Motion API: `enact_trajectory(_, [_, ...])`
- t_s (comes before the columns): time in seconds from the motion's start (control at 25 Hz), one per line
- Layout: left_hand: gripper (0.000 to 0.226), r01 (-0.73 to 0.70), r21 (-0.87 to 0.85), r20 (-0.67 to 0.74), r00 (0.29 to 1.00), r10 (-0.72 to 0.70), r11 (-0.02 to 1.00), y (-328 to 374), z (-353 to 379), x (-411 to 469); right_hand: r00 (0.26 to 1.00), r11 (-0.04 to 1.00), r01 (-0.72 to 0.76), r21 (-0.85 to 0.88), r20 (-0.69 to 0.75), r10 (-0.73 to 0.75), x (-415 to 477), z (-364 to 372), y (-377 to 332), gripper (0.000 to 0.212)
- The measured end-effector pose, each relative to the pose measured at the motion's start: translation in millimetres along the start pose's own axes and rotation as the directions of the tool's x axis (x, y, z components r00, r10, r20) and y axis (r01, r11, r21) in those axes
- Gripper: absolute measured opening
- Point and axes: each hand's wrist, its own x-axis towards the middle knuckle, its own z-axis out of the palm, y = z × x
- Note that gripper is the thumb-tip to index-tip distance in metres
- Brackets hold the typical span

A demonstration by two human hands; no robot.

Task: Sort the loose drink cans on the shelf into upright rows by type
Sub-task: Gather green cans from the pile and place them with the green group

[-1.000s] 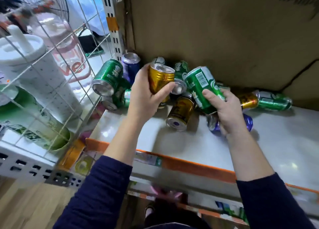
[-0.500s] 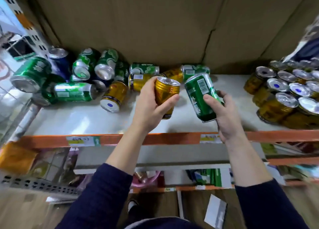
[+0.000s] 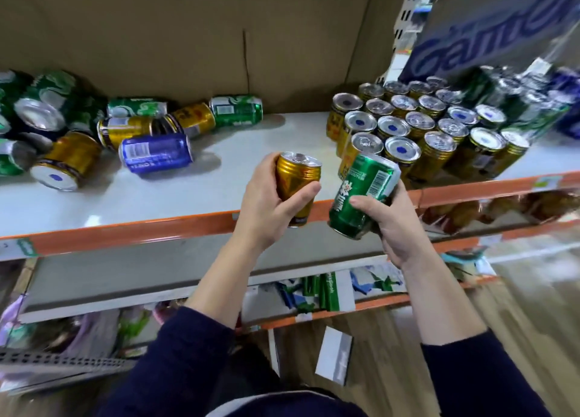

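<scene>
My left hand (image 3: 266,206) grips a gold can (image 3: 296,181), nearly upright, over the front edge of the white shelf (image 3: 219,178). Just to its right, my right hand (image 3: 392,225) grips a green can (image 3: 361,197), tilted with its top toward the back right. Loose cans lie on their sides at the shelf's left: a blue can (image 3: 157,153), several gold cans (image 3: 70,159) and several green cans (image 3: 237,110). At the right, upright gold cans (image 3: 417,134) stand in rows, with blurred green cans (image 3: 530,109) behind them.
A brown cardboard panel (image 3: 188,33) backs the shelf. An orange lip (image 3: 125,231) runs along the shelf front. A blue-lettered sign (image 3: 489,36) hangs over the upright cans. A lower shelf holds packaged goods (image 3: 317,291). A white box (image 3: 334,355) lies on the wooden floor.
Both hands carried their cans rightward along the shelf, away from the loose pile and up to the upright gold rows. The view swung right with them. A blue can now lies exposed.
</scene>
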Motion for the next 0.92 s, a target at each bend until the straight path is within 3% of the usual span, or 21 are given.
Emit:
enact_trajectory(0.2, [0.05, 0.012, 0.036, 0.019, 1.0, -0.012, 0.999, 3, 20, 18, 0.999, 1.0, 0.027, -0.008, -0.032, -0.028, 21, -21, -8, 0.057])
enact_trajectory(0.44, [0.05, 0.039, 0.007, -0.067, 0.997, -0.038, 0.999, -6, 22, 53, 0.991, 0.971, 0.133, -0.201, 0.055, -0.124, 60, -18, -31, 0.061])
enact_trajectory(0.64, [0.056, 0.066, -0.072, -0.063, 0.996, -0.071, 0.995, -13, 27, 83, 0.992, 0.985, 0.118, -0.125, 0.048, -0.113, 83, -16, -38, 0.054])
enact_trajectory(0.76, [0.059, 0.058, -0.037, -0.041, 0.997, -0.059, 0.998, -18, 38, 106, 0.994, 0.987, 0.109, -0.116, 0.02, -0.107, 89, -21, -39, 0.05])
enact_trajectory(0.92, [0.059, 0.083, -0.045, 0.066, 0.995, -0.08, 0.995, -26, 57, 130, 0.993, 0.991, 0.103, -0.085, -0.044, -0.107, 92, -34, -35, 0.043])
